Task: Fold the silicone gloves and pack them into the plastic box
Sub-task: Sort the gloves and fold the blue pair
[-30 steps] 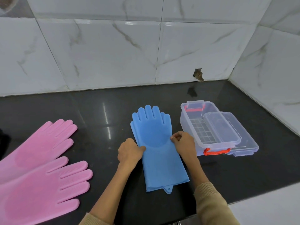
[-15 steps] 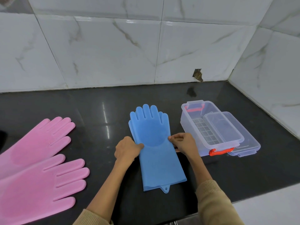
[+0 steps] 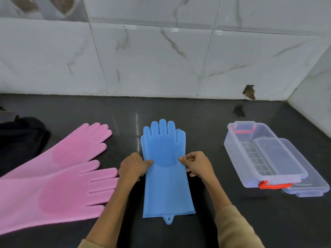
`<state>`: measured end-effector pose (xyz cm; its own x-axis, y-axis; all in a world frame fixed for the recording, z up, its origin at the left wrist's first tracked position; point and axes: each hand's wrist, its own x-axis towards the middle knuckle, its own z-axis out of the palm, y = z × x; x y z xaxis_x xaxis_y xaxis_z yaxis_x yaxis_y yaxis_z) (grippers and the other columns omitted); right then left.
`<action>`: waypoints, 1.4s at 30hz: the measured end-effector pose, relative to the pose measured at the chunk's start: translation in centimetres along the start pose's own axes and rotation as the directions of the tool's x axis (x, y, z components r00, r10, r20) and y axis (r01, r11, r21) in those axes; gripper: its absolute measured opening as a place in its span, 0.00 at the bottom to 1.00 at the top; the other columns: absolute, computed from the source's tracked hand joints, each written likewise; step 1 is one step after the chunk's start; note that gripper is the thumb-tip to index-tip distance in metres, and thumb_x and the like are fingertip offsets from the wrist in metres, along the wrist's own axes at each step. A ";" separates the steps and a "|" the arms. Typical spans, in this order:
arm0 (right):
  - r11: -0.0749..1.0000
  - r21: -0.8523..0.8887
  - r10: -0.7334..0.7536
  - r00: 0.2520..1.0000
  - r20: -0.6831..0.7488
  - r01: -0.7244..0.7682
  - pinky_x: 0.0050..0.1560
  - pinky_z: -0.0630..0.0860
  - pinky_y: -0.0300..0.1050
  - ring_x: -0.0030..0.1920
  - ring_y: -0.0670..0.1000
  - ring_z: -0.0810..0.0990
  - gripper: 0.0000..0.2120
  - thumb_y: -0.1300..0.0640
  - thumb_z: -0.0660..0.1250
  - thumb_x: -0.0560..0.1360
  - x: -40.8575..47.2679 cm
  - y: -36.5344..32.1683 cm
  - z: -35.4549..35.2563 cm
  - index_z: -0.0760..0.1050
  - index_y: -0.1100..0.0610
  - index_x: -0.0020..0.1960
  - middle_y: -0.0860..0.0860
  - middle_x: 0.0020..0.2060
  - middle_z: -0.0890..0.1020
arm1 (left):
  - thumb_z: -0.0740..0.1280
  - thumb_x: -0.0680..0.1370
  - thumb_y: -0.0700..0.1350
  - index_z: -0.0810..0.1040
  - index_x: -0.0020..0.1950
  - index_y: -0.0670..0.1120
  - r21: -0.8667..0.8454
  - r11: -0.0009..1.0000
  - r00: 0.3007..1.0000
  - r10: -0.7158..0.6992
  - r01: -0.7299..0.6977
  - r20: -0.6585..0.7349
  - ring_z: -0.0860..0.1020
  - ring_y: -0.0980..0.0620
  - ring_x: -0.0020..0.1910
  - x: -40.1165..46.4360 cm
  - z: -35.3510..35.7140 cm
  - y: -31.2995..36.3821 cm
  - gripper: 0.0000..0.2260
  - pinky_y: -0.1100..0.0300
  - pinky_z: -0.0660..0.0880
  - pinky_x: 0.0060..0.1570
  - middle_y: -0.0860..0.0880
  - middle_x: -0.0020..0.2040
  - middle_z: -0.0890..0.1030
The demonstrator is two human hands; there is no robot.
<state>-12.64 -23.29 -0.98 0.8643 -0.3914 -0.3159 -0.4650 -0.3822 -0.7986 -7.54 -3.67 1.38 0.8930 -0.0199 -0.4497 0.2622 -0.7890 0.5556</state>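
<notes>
Blue gloves (image 3: 165, 176) lie flat on the surface (image 3: 232, 221), stacked, cuff near me, long axis running straight away. My left hand (image 3: 133, 167) pinches the left edge at mid-length, my right hand (image 3: 197, 164) the right edge; the fingers (image 3: 184, 159) on both are curled onto silicone. Probably folding next. Plastic box (image 3: 258, 154) open, right of my fingers; right hand nearer. Pink gloves (image 3: 62, 176) left.

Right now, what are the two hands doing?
Left hand: pinches the blue glove's left edge.
Right hand: pinches its right edge.
</notes>
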 end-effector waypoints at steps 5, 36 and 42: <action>0.999 0.029 -0.043 0.998 -0.054 0.044 0.30 0.77 0.39 0.35 0.46 0.83 0.10 0.50 0.71 0.72 -0.3 -0.3 1.0 0.77 0.56 0.47 0.49 0.40 0.84 | 0.66 0.74 0.48 0.75 0.46 0.41 -0.035 0.999 0.999 -0.022 0.024 0.040 0.82 0.47 0.43 0.2 -0.6 -1.8 0.10 0.51 0.82 0.45 0.45 0.43 0.82; 0.709 -0.535 -0.549 0.836 -0.011 0.459 0.46 0.76 0.47 0.46 0.49 0.75 0.06 0.61 0.62 0.76 -2.2 0.6 1.5 0.77 0.55 0.49 0.48 0.45 0.79 | 0.73 0.71 0.47 0.72 0.40 0.49 0.104 0.955 0.920 0.295 -0.278 -0.258 0.77 0.53 0.39 -0.8 0.4 -3.2 0.10 0.57 0.76 0.43 0.53 0.40 0.78; 0.286 -0.649 -0.627 0.649 0.429 0.705 0.54 0.76 0.48 0.57 0.53 0.76 0.15 0.64 0.65 0.73 -1.7 1.1 -0.3 0.75 0.56 0.59 0.52 0.58 0.77 | 0.67 0.76 0.49 0.80 0.52 0.50 0.375 0.790 0.806 0.570 -0.486 -0.157 0.73 0.54 0.52 -1.1 0.0 -4.8 0.08 0.56 0.77 0.49 0.55 0.55 0.75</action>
<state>-14.63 -23.31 -1.16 0.9355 0.3451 0.0759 0.3521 -0.9284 -0.1188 -9.76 0.09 -0.82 0.9269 -0.3698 0.0637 -0.3637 -0.8437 0.3948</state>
